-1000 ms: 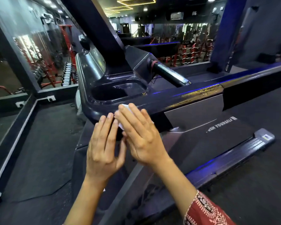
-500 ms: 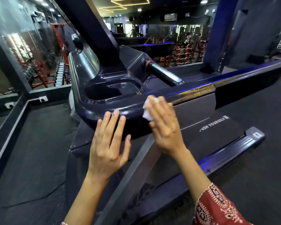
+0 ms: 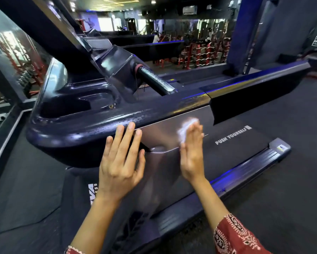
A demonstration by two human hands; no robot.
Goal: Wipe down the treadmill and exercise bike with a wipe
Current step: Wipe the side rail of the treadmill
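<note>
A dark treadmill (image 3: 84,131) fills the view, with a glossy side rail, a cup tray and a grey side panel below the rail. My right hand (image 3: 191,153) presses a white wipe (image 3: 186,128) flat against that grey panel; the wipe is blurred and mostly under my fingers. My left hand (image 3: 121,158) rests flat with spread fingers on the lower edge of the rail, left of the wipe, holding nothing. No exercise bike can be made out.
A metal handlebar (image 3: 156,80) sticks out from the console above the rail. The belt reads "PUSH YOURSELF" (image 3: 231,135), with a foot rail (image 3: 254,162) beside it. Dark rubber floor surrounds the machine; a mirror wall stands left, red racks far back.
My right hand has slid the wipe rightward along the rail and down onto the grey panel. My left hand stayed flat on the rail's edge. The view moved closer.
</note>
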